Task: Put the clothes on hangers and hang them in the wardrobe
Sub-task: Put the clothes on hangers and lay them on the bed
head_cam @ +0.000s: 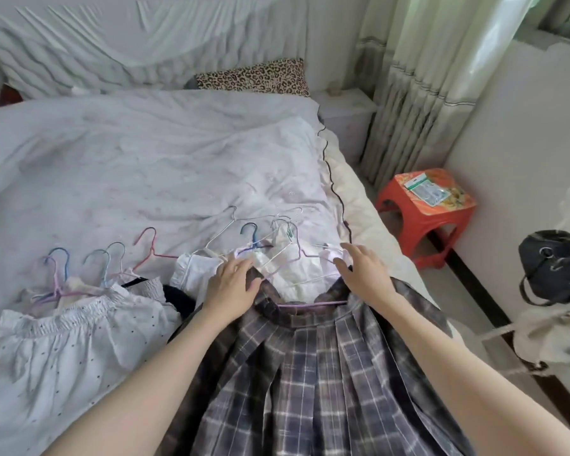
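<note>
A grey plaid pleated skirt [313, 366] lies on the bed in front of me, with a lilac hanger [313, 303] through its waistband. My left hand [234, 284] rests at the waistband's left end, thumb and fingers pinching the fabric there. My right hand [362, 274] grips the right end of the waistband beside the hanger's arm. Just beyond the skirt lies a white garment [290, 274] under several wire hangers [264, 238]. To the left, a white dotted garment [63, 340] lies with more hangers [79, 271] on it.
The bed [129, 166] with a pale quilt fills the left and middle. A leopard-print pillow [254, 77] sits at its head. A red plastic stool [428, 205] stands on the floor to the right, near curtains [418, 87]. A black bag [553, 264] hangs at the right edge.
</note>
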`<state>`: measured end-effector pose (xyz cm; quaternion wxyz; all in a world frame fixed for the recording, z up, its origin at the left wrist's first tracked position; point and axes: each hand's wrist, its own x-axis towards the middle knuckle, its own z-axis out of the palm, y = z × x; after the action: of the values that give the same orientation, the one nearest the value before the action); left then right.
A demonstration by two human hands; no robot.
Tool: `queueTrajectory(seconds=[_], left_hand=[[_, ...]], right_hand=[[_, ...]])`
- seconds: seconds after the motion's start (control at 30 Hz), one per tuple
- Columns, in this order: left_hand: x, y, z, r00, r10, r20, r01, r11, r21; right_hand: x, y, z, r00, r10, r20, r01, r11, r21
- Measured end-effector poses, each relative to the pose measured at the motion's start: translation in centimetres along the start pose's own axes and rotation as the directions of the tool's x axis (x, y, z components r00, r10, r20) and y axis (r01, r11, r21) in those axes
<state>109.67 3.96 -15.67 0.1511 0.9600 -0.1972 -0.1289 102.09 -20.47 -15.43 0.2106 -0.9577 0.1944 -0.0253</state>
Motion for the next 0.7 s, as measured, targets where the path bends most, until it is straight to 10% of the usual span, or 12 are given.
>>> queueTrajectory(seconds=[0.43,0.7], left_hand=[[-15.2,1.5,4.8,0.917,0.398,0.028,-0.393,0.888,0.238],[-24.0,4.4,7.2,0.726,0.683,0.08,-0.685,0.709,0.166]], right_hand=[[-20.0,0.3,0.4,0.998,-0.047,-0.04,0.036,0.972,-0.231],[-38.4,-0.2,0.5,0.933,0.281,-0.226,-0.335,0.908,-0.251]])
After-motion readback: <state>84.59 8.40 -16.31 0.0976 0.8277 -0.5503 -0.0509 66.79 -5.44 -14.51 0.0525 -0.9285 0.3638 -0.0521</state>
